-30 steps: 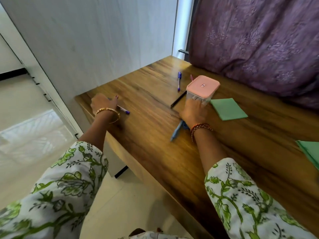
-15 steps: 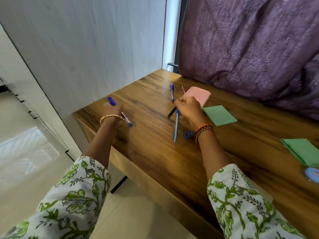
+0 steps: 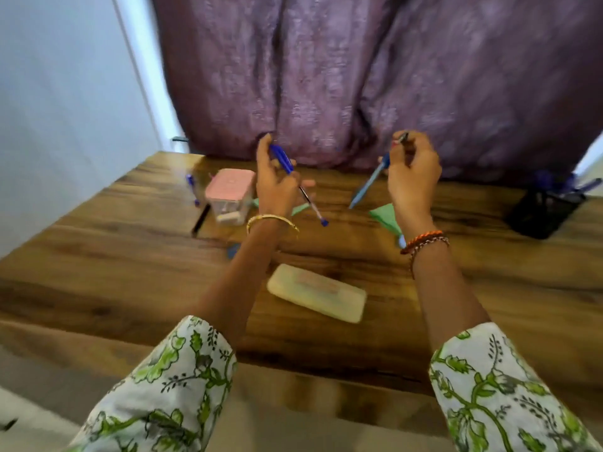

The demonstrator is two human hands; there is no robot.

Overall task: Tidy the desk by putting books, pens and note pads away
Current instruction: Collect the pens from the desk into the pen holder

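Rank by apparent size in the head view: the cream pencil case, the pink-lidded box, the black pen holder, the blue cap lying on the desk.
1. Cream pencil case: largest, though nearest the camera.
2-3. Black pen holder and pink-lidded box: look alike, unranked.
4. Blue cap: smallest.

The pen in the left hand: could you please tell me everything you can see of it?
The pen is slim, with a dark blue cap at its upper end, a thin pale barrel and a small blue tip at the bottom. It looks like plastic. The left hand holds it in the air above the wooden desk, fingers curled round its upper half. It slants down toward the right. Only the hand touches it.
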